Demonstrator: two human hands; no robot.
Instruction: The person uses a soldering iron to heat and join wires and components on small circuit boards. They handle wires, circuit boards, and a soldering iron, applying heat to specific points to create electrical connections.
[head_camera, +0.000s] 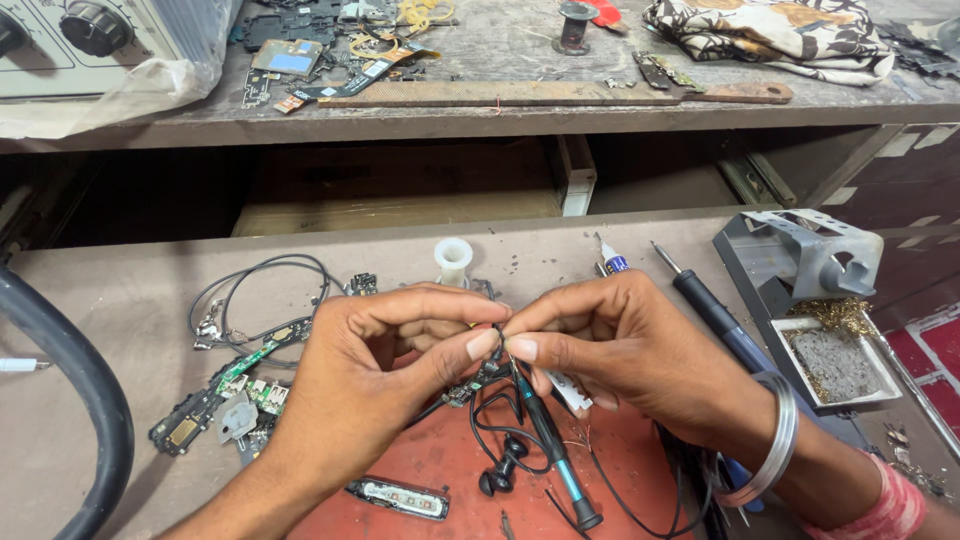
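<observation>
A: What do the hands hold?
B: My left hand (385, 350) and right hand (600, 345) meet thumb to forefinger, each pinched nearly closed on a thin black wire (497, 335) above the red mat (450, 460); its earbuds (503, 470) lie on the mat.

A: And the containers?
B: The metal tray (880, 385) at right holds a grey sponge (830, 362) and brass wool (845, 312). A soldering iron (715, 312) lies beside it; circuit boards (235, 385) lie left of my hands

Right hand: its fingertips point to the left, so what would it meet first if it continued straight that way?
The right hand would meet the left hand first; their fingertips already pinch the same thin black wire between them.
</observation>
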